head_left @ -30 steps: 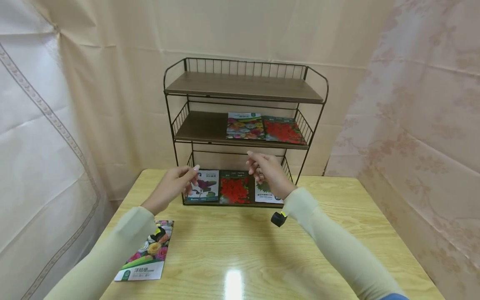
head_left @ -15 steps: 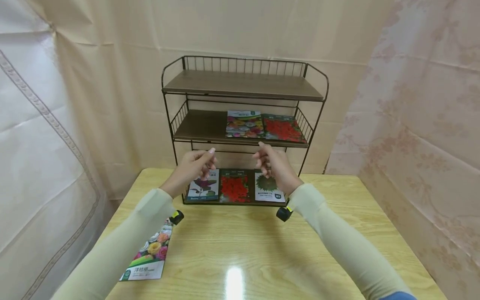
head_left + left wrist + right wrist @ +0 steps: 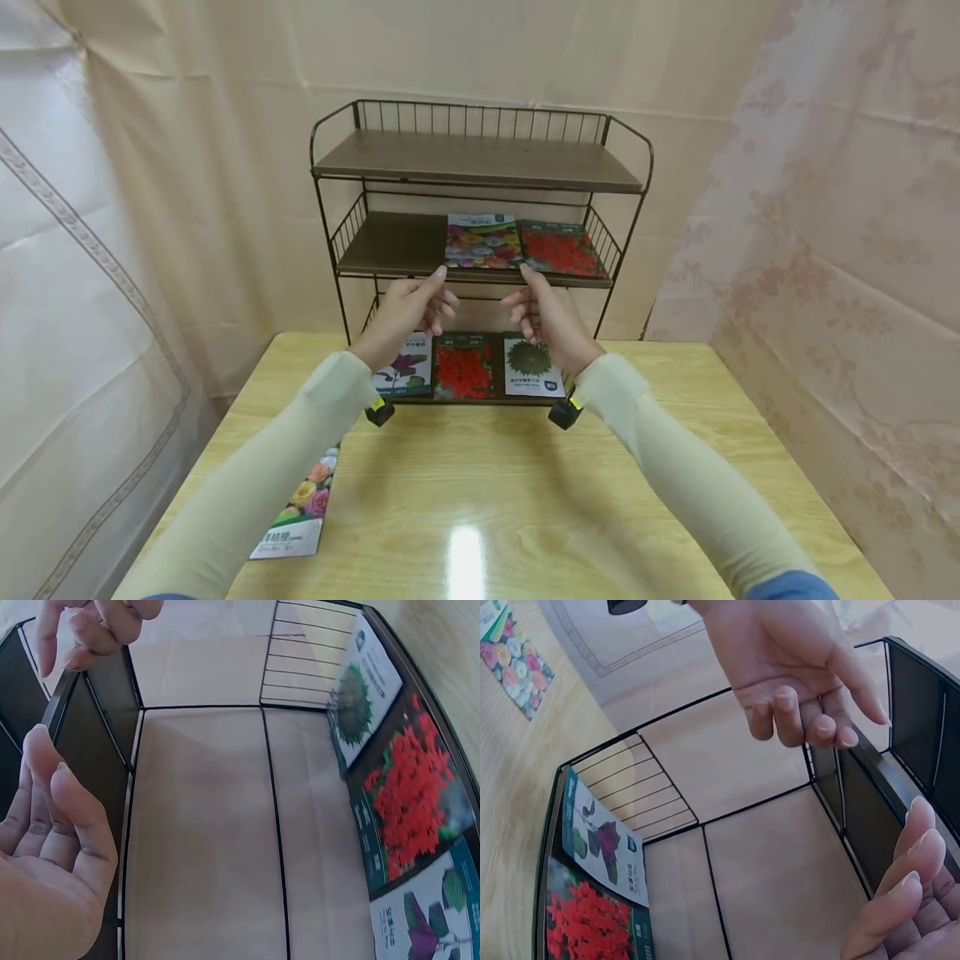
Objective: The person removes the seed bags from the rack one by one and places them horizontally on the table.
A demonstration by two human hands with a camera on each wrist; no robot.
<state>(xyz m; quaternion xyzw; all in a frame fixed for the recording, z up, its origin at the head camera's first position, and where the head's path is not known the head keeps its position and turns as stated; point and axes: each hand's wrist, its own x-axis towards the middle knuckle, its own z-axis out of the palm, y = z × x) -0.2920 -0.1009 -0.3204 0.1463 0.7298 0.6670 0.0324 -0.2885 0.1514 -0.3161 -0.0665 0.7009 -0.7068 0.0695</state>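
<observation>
Both hands are raised before the dark three-tier rack point(image 3: 480, 158), level with the front of its middle shelf. My left hand point(image 3: 405, 317) has loosely bent fingers and holds nothing; in the left wrist view its fingertips are near the shelf edge. Facing it, my right hand point(image 3: 553, 321) is likewise bare, fingers relaxed. Just above them on the middle shelf lie a flower packet in mixed colours point(image 3: 483, 242) and a red-flower packet point(image 3: 564, 250). Whether any fingertip touches the shelf, I cannot tell.
The bottom shelf carries a purple-plant packet point(image 3: 408, 367), another red-flower packet point(image 3: 463, 368) and a green-plant packet point(image 3: 532, 368). A rose-patterned packet point(image 3: 307, 508) lies on the wooden table point(image 3: 450, 467), partly behind the left sleeve. Curtains hang around.
My left hand has risen and moved right, from the bottom shelf to the middle shelf's edge. The right hand has risen slightly. The packets stay where they were.
</observation>
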